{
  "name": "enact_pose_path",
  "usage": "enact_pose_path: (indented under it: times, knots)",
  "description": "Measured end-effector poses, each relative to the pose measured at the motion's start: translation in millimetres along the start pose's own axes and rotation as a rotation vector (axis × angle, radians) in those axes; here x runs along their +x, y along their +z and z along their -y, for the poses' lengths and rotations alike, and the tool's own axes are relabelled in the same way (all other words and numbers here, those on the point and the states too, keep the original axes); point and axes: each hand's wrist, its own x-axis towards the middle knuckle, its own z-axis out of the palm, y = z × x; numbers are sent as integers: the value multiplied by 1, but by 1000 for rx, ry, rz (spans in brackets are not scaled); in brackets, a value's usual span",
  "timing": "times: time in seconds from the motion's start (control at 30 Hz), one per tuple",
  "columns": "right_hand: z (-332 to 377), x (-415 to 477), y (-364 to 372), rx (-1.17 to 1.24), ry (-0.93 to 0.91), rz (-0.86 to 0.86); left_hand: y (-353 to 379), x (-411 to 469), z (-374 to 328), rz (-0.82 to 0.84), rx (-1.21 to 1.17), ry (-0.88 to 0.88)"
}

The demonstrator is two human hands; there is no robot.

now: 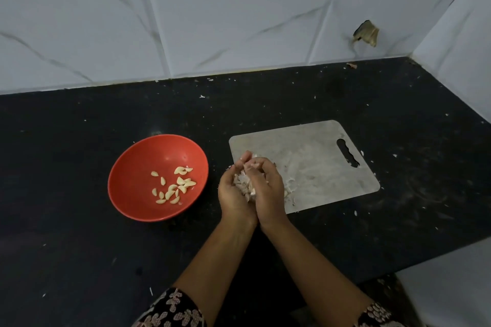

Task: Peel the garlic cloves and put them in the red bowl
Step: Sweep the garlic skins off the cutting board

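Over the board (pixel 318 146), left hand (pixel 231 194) — cupped (holding peels (pixel 243 184)) — touches right hand (pixel 267 188).

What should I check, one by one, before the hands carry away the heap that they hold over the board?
1. Both hands are round the heap: ok; the left hand and the right hand cup the heap of garlic skins between them.
2. The peeled cloves lie in the red bowl: ok.
3. No unpeeled clove is hidden in the heap: cannot tell.
4. The cutting board is free of skins: not ok; scraps lie beside the right hand.
5. The counter is free of flecks: not ok; white bits are scattered.
6. A bin is in view: not ok; none shows.
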Motion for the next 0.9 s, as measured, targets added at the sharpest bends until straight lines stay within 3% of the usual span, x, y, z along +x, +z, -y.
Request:
enact_pose_path:
  times: [0.23,0.53,0.9]
  knots:
    - [11,1,0,198,164,-95,5,4,1,-7,-73,12]
    - [14,-3,5,285,96,-150,3,1,-3,3,-128,-11]
    - [8,-37,19,289,203,-61,-32,-21,-6,-48,-51,140]
